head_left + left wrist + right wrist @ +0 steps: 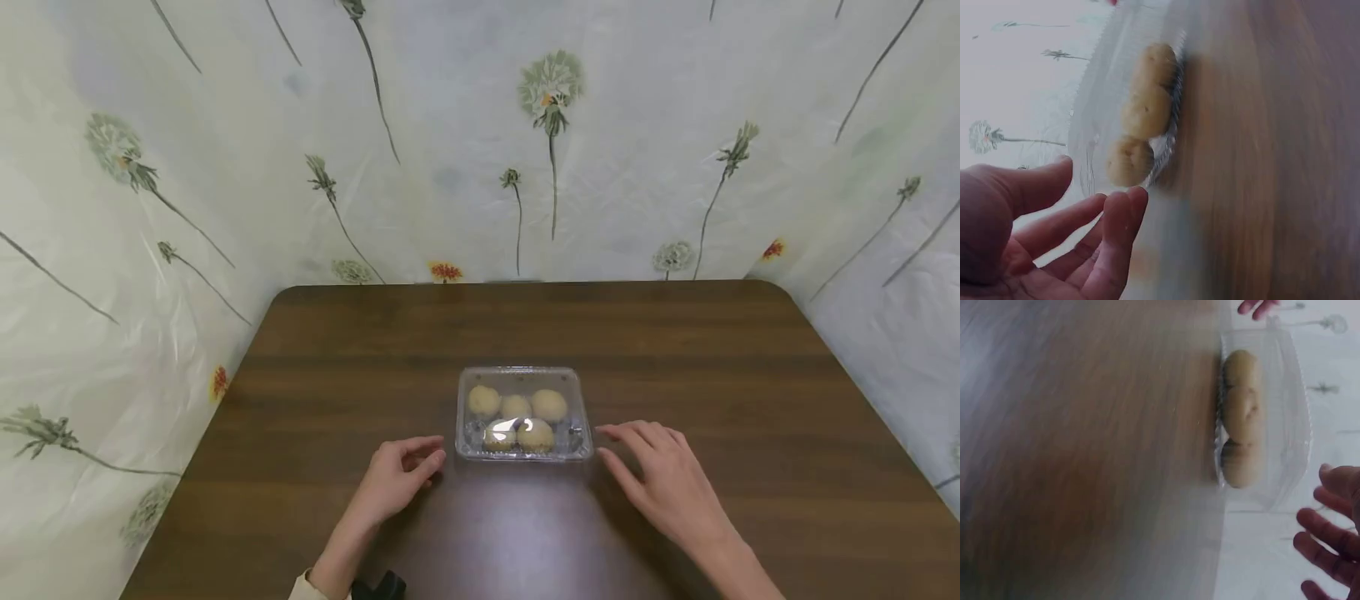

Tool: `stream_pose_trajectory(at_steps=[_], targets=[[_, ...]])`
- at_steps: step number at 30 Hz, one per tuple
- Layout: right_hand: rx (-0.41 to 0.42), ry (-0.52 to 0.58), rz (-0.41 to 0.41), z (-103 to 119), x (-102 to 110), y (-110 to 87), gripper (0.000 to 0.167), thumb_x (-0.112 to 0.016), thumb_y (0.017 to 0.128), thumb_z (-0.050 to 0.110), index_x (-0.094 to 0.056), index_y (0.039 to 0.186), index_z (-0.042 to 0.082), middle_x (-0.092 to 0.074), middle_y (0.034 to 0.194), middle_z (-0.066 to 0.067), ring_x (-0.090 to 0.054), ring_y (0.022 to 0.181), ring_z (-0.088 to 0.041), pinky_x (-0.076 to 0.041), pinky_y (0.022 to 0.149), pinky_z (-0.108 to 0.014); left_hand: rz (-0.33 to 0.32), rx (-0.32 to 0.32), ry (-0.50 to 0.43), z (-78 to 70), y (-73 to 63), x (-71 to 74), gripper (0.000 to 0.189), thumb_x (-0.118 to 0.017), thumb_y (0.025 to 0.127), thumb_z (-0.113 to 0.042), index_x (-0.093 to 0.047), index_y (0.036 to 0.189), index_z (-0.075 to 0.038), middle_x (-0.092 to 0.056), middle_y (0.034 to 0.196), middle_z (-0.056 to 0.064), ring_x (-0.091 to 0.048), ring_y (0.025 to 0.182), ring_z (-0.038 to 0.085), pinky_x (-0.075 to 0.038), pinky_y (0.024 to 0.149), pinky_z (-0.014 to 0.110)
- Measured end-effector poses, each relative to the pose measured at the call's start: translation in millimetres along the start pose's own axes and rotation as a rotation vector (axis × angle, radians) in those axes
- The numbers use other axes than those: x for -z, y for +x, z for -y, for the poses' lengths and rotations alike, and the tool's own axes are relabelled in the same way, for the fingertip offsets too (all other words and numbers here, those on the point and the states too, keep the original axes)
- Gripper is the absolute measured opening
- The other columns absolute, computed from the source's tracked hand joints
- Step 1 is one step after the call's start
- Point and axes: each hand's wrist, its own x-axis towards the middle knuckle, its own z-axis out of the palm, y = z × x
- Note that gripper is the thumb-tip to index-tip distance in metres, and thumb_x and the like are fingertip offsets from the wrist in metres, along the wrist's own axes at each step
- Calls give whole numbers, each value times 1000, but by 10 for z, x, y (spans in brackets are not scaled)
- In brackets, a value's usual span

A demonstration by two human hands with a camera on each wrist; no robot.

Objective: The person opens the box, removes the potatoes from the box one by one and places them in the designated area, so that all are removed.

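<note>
A clear plastic clamshell box (464, 400) with a ridged rim stands on the table, its lid down. Several pale yellow potatoes (549, 406) lie inside, seen through the plastic. My left hand (397, 479) is by the box's near left corner, with a small gap in the head view and nothing in its loosely bent fingers. On the other side, my right hand (663, 479) is apart from the box's right edge, thumb and fingers spread and holding nothing. In the left wrist view, fingertips (1120, 209) overlap the box's outline; whether they touch it I cannot tell.
The dark brown wooden table (360, 350) has rounded far corners. Behind it and at both sides hangs a pale sheet (450, 117) printed with dandelions. A black object (382, 586) shows at my left wrist, beside a light sleeve cuff (306, 588).
</note>
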Motion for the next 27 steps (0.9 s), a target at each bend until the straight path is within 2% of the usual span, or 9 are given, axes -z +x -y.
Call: stream_pose_trajectory(at_steps=[4,9,13,18,23,27], targets=[[44,79,9,60,-36,73,18,-77,81,15,-72,98,19,-65,91,14,-60,84,-9,-41,83,-39,40,101,-274,-1,63,-4,36,-64,96,-11,-59,123,12,-67,110,26,-69,92,30,-59,70,32],[107,143,19,167,-124,166,20,-82,77,11,-74,92,21,-61,87,18,-57,80,-5,-41,77,-37,75,157,-437,9,130,-49,36,-61,98,-10,-58,124,14,-67,109,26,-70,92,24,-58,72,28],[166,103,24,271,-205,230,19,-84,75,14,-76,91,20,-57,84,16,-52,76,-4,-41,69,-34,97,196,-511,37,158,-89,35,-60,98,-7,-56,123,16,-68,106,23,-70,88,19,-57,71,25],[220,27,16,390,-268,279,21,-87,71,17,-77,89,20,-53,81,13,-49,72,-6,-37,63,-28,135,227,-565,82,175,-128,32,-62,96,-4,-57,119,17,-70,101,20,-70,86,18,-57,73,25],[227,4,-9,447,-338,294,21,-89,69,15,-75,84,19,-55,79,11,-52,71,-8,-37,58,-25,162,242,-599,124,189,-164,28,-63,95,-4,-60,114,16,-71,97,18,-70,84,19,-57,74,25],[221,-3,-25,449,-373,308,19,-87,70,13,-72,80,18,-58,79,11,-53,69,-9,-39,55,-25,151,250,-596,126,195,-187,27,-63,95,-5,-61,112,16,-71,94,17,-70,82,18,-57,72,24]])
